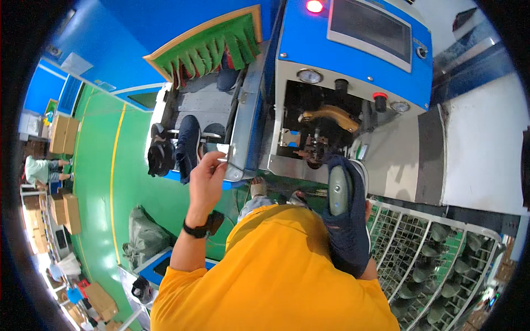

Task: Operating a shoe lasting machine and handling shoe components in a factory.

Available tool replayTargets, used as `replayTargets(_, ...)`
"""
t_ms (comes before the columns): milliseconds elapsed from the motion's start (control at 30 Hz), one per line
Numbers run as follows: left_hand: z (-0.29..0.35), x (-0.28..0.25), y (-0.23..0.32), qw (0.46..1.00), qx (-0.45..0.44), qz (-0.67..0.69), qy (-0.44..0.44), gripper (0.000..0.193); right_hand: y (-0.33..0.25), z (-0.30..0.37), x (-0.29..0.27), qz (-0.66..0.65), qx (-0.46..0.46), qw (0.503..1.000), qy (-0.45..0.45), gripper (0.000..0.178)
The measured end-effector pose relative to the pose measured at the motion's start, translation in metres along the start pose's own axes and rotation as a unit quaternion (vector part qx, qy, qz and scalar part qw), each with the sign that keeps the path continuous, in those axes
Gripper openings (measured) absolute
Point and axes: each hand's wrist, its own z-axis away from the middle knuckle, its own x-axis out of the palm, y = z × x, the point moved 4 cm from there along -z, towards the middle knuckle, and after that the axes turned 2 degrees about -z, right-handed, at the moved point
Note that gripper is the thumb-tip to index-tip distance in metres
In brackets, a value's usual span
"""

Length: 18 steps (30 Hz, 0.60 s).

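My left hand, with a dark watch on its wrist, is closed beside the near end of a conveyor. A thin pale sliver shows at its fingertips; I cannot make out what it is. On the right I hold up a navy shoe with a grey-green shoe last in its opening. My right hand is mostly hidden behind that shoe; only a little of it shows at the edge. Another navy shoe lies at the conveyor's end, next to a black shoe.
The conveyor comes out under a green fringed curtain. Ahead right stands a blue machine with a screen and an open working cavity. A wire rack of shoe lasts is at my right. A grey bag lies on the floor.
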Motion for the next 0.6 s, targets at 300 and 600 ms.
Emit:
replayTargets(300,0.023,0.118,0.046,0.943,-0.001,0.110,-0.314,0.046,-0.022,0.011,-0.054,0.399,-0.013,0.908,0.129,0.087)
replayTargets(600,0.022,0.123,0.023,0.797,-0.177,0.351,-0.459,0.033,-0.039,0.015,-0.056,0.437,-0.050,0.882,0.167,0.091)
